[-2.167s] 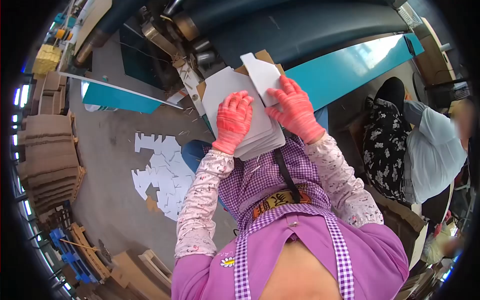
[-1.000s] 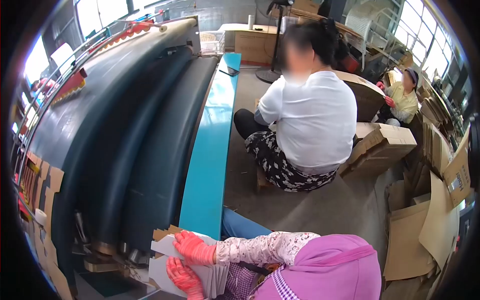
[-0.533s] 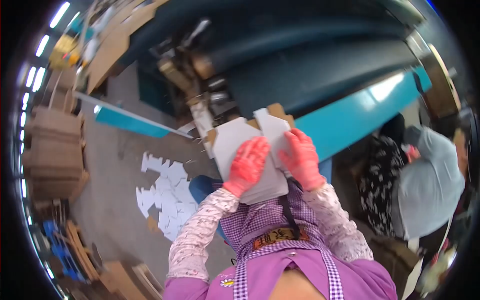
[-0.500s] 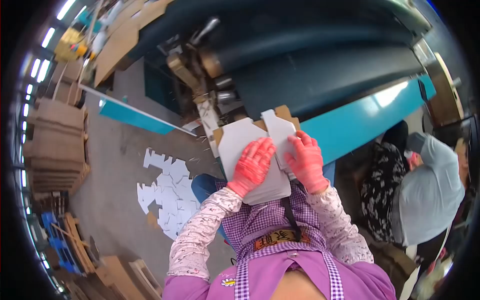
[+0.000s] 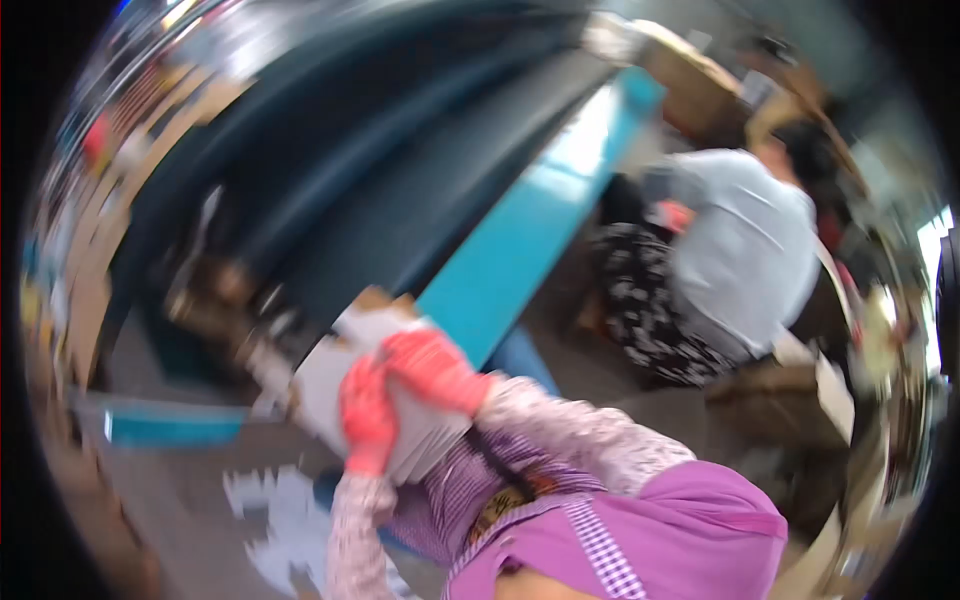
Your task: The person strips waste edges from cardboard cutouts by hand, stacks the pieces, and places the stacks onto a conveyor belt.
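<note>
A stack of white cardboard blanks (image 5: pixel 322 388) with brown undersides leans against my lap and the edge of the machine. My left hand (image 5: pixel 368 412), in a pinkish-red glove, lies flat over the top sheet with its fingers pointing up the stack. Across the upper right of the stack stretches my right hand (image 5: pixel 432 368), gloved the same way, its fingertips close to those of the left. Both hands are blurred by motion. The lower sheets fan out a little beneath my right wrist.
A turquoise panel (image 5: pixel 520 235) runs beside the dark machine covering (image 5: pixel 390 170). More white cut pieces (image 5: pixel 285 525) lie on the floor at lower left. A co-worker in a grey top (image 5: pixel 745 250) bends over at right, near a brown carton (image 5: pixel 785 405).
The view has swung to the right, so the co-worker stands closer to the middle. My right hand has moved over the stack towards my left hand, which stays on the sheets.
</note>
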The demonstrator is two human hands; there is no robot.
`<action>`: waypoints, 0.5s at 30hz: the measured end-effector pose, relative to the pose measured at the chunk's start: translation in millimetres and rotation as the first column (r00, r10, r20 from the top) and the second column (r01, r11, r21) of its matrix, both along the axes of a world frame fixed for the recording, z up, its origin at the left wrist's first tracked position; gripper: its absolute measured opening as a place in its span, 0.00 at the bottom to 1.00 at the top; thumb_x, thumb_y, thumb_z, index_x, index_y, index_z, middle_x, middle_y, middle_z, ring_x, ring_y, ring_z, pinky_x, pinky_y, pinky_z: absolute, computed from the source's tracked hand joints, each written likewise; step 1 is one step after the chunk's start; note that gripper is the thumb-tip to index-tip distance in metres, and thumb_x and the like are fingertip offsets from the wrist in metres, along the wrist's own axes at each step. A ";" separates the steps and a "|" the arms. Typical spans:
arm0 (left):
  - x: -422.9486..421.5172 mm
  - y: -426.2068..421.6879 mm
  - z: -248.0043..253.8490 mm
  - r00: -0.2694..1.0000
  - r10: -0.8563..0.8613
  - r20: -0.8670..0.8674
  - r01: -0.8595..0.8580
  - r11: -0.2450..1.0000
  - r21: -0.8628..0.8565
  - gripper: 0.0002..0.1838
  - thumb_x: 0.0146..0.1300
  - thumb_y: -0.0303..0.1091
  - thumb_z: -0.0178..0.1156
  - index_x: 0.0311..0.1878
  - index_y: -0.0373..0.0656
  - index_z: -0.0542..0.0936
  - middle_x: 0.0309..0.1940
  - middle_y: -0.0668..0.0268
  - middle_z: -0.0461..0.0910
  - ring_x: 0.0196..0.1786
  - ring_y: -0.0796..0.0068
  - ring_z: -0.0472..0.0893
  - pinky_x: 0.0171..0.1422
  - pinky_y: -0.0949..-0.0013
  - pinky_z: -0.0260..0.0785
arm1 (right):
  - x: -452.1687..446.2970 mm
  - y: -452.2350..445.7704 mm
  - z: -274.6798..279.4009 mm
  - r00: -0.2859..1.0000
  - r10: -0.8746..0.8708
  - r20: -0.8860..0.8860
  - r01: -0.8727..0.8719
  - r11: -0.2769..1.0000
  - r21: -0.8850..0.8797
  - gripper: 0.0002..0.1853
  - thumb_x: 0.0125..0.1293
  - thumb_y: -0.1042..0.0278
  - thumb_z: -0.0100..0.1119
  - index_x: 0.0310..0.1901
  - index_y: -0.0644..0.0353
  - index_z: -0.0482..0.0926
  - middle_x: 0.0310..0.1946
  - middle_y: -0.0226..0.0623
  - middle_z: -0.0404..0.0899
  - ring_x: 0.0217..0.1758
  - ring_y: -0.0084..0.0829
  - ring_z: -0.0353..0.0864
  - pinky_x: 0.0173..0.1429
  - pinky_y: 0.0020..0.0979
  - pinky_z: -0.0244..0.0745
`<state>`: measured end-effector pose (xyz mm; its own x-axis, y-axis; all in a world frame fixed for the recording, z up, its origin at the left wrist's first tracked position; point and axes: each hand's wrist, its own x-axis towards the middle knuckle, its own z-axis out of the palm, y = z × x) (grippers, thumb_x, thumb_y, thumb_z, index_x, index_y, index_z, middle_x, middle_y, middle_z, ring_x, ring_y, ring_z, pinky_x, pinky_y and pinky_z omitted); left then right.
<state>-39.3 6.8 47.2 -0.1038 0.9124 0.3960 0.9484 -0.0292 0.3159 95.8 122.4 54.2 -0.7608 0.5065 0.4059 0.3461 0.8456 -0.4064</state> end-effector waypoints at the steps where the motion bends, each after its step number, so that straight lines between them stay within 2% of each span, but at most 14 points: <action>1: -1.9 -1.4 -6.1 1.000 -0.011 0.015 0.012 1.000 -0.019 0.22 0.64 0.30 0.52 0.62 0.41 0.75 0.63 0.55 0.74 0.67 0.50 0.69 0.72 0.51 0.60 | 1.7 0.1 -4.3 0.994 0.028 -0.101 -0.019 0.996 0.083 0.10 0.54 0.70 0.55 0.39 0.59 0.80 0.44 0.40 0.79 0.47 0.41 0.80 0.51 0.39 0.75; 2: -2.4 -3.1 -5.8 1.000 -0.008 0.017 0.009 0.999 -0.036 0.23 0.64 0.32 0.52 0.63 0.40 0.74 0.65 0.54 0.72 0.68 0.48 0.68 0.73 0.48 0.58 | 0.0 3.9 7.4 0.993 0.076 0.090 -0.078 0.997 0.012 0.11 0.54 0.70 0.55 0.39 0.58 0.80 0.44 0.39 0.79 0.49 0.39 0.80 0.52 0.38 0.75; 3: -3.1 -5.0 -7.2 1.000 -0.029 0.009 0.030 0.999 -0.014 0.23 0.65 0.33 0.52 0.63 0.40 0.73 0.65 0.54 0.71 0.68 0.47 0.67 0.73 0.48 0.57 | -1.7 2.6 -6.3 0.993 0.057 -0.100 -0.047 0.994 0.096 0.11 0.53 0.69 0.56 0.39 0.58 0.79 0.45 0.37 0.78 0.51 0.38 0.79 0.52 0.37 0.75; 4: -2.5 -0.4 -9.7 1.000 -0.030 0.005 0.030 1.000 0.006 0.23 0.66 0.34 0.52 0.63 0.39 0.73 0.66 0.53 0.70 0.69 0.47 0.67 0.74 0.47 0.56 | -2.1 3.3 -6.3 0.999 0.025 0.034 -0.028 0.996 0.091 0.11 0.54 0.68 0.56 0.40 0.58 0.79 0.49 0.38 0.78 0.54 0.38 0.78 0.54 0.37 0.74; 5: -4.9 5.7 -11.8 0.999 -0.046 -0.009 0.047 0.999 0.028 0.22 0.67 0.35 0.51 0.63 0.39 0.73 0.66 0.53 0.70 0.69 0.47 0.67 0.74 0.47 0.55 | -3.0 2.6 -11.1 1.000 0.015 0.000 -0.015 0.995 0.098 0.11 0.55 0.67 0.56 0.40 0.58 0.79 0.53 0.38 0.77 0.57 0.37 0.77 0.59 0.38 0.72; 8: -6.5 1.1 -6.4 0.998 -0.056 -0.023 0.056 0.998 -0.002 0.23 0.70 0.37 0.50 0.64 0.38 0.72 0.67 0.53 0.69 0.70 0.48 0.66 0.74 0.48 0.54 | -2.5 1.2 -7.7 0.997 -0.006 -0.081 0.013 0.996 0.092 0.11 0.55 0.66 0.57 0.41 0.57 0.79 0.54 0.38 0.77 0.60 0.38 0.75 0.62 0.40 0.70; 11: -2.1 4.2 -2.0 0.999 -0.038 0.030 0.039 0.997 -0.062 0.24 0.71 0.40 0.49 0.66 0.38 0.71 0.68 0.52 0.68 0.71 0.48 0.65 0.75 0.49 0.52 | -6.9 1.7 -16.3 0.998 -0.019 -0.054 0.022 0.998 0.059 0.10 0.56 0.67 0.57 0.40 0.56 0.80 0.53 0.37 0.77 0.60 0.38 0.74 0.62 0.40 0.69; 15: -5.6 2.8 -3.1 0.999 -0.040 0.008 0.041 0.998 -0.052 0.24 0.71 0.39 0.49 0.66 0.38 0.71 0.68 0.52 0.68 0.71 0.49 0.65 0.75 0.50 0.52 | -9.4 1.7 -12.2 0.998 -0.033 -0.045 0.035 0.998 0.046 0.10 0.56 0.68 0.58 0.39 0.56 0.81 0.54 0.37 0.77 0.60 0.38 0.73 0.62 0.39 0.68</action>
